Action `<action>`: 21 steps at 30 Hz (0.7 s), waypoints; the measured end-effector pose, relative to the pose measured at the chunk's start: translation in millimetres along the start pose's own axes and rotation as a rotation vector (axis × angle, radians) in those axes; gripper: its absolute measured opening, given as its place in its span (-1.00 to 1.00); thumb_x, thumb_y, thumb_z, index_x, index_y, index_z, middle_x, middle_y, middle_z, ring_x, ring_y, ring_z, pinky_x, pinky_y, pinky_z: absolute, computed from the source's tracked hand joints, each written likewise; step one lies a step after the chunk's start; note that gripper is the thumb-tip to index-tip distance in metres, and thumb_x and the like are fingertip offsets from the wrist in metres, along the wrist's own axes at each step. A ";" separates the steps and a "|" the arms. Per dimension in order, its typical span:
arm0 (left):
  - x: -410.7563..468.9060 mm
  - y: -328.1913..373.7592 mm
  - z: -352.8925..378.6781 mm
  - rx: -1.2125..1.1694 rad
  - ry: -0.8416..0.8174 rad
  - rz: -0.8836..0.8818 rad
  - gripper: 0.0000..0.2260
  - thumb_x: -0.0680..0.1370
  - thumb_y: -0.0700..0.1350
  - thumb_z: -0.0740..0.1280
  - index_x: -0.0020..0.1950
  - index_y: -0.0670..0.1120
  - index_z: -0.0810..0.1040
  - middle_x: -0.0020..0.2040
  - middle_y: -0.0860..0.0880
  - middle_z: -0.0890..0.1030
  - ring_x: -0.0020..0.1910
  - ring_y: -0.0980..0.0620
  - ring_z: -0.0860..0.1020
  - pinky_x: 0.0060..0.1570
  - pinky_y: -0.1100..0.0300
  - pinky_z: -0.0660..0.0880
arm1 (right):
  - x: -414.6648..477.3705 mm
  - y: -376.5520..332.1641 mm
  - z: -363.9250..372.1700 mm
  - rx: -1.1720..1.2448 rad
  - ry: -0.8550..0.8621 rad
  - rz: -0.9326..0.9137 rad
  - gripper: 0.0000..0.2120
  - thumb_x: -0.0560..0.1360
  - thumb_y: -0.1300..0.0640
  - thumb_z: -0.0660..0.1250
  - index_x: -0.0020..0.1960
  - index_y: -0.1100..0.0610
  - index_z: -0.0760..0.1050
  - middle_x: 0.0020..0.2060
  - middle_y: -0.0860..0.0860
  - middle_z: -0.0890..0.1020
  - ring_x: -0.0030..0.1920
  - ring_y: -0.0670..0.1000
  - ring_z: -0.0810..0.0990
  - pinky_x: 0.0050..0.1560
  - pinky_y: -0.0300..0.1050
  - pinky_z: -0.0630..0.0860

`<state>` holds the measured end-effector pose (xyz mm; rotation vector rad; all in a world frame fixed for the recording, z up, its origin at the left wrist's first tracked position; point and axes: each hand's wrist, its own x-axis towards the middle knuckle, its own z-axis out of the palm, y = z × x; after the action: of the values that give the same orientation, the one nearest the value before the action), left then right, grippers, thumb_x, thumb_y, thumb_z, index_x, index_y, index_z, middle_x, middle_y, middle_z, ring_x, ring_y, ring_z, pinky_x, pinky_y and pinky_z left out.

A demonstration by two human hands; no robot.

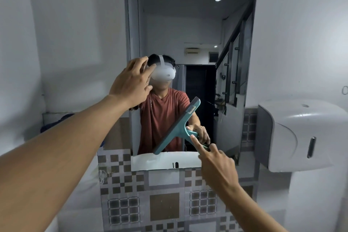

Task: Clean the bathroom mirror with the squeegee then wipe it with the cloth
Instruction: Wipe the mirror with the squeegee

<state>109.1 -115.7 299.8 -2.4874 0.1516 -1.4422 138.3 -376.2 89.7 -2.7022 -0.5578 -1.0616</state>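
Squeegee [178, 128] gripped by right hand [216, 164], left hand [131, 83] fingers [143, 66] spread

Right hand [216, 162] covers most of the squeegee [178, 126] handle; its curled fingers [213, 148] are barely visible. Both forearms run off the bottom edge. The dispenser [301, 133] is clipped at the right.

Walls [66, 24] painted plain white. Patterned grey-brown tile panel [163, 201] below. White wall-mounted dispenser [301, 133] at right. Lighting dim.
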 end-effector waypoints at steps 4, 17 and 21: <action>0.4 0.5 1.2 0.013 -0.001 0.007 -0.36 0.46 -0.06 0.50 0.49 -0.14 0.38 0.47 -0.22 0.32 0.43 -0.25 0.30 0.27 -0.18 0.51 | 0.7 35.5 -9.7 -0.052 0.004 0.062 -0.21 0.59 0.12 0.28 0.59 -0.30 -0.13 -0.10 0.06 0.54 -0.31 0.06 0.55 -0.46 -0.10 0.39; -0.8 -1.1 4.8 0.001 0.010 0.013 -0.36 0.44 -0.08 0.50 0.48 -0.13 0.38 0.44 -0.23 0.34 0.40 -0.27 0.31 0.26 -0.22 0.51 | -49.1 32.3 30.6 0.399 -0.122 0.470 -0.26 0.67 0.07 0.17 0.58 -0.22 -0.30 -0.17 0.03 0.57 -0.32 -0.01 0.54 -0.34 -0.06 0.55; -1.6 -2.8 5.9 -0.001 0.012 0.010 -0.37 0.45 -0.07 0.49 0.48 -0.12 0.39 0.43 -0.22 0.34 0.40 -0.26 0.30 0.21 -0.24 0.53 | -57.5 -2.3 47.0 0.577 -0.169 0.535 -0.20 0.66 0.12 0.21 0.59 -0.17 -0.33 -0.28 0.02 0.60 -0.32 0.04 0.60 -0.25 0.04 0.63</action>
<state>113.2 -111.6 296.4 -2.4759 0.1675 -1.4534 127.6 -375.7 16.2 -2.2317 -0.1107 -0.4452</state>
